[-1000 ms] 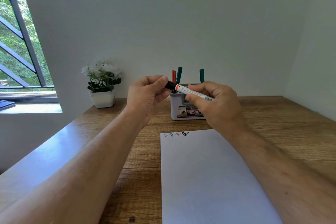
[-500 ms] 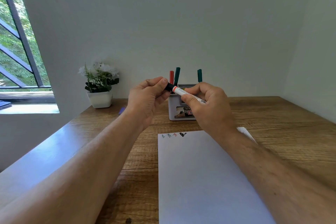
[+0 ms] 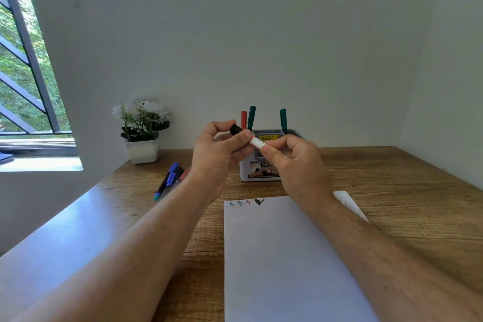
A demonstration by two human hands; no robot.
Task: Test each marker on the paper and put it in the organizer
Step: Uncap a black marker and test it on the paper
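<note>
Both hands hold one white marker [image 3: 257,143] with a black cap [image 3: 236,129] in the air above the desk. My left hand [image 3: 218,154] pinches the cap end. My right hand [image 3: 295,165] grips the white barrel. Behind them stands the white and grey organizer [image 3: 261,175], with a red marker [image 3: 243,119] and two green markers [image 3: 251,116] upright in it. A white paper sheet [image 3: 285,256] lies in front of me, with several small test marks [image 3: 247,202] near its top edge. Several loose markers [image 3: 170,181] lie on the desk at the left.
A white pot with white flowers [image 3: 142,133] stands at the back left of the wooden desk [image 3: 392,178]. A barred window [image 3: 23,73] is at the far left. Walls close the desk at the back and right.
My view has tilted down a little, bringing the loose markers at the left into sight. Both hands have stayed on the marker, and my left fingers have curled tighter on the cap.
</note>
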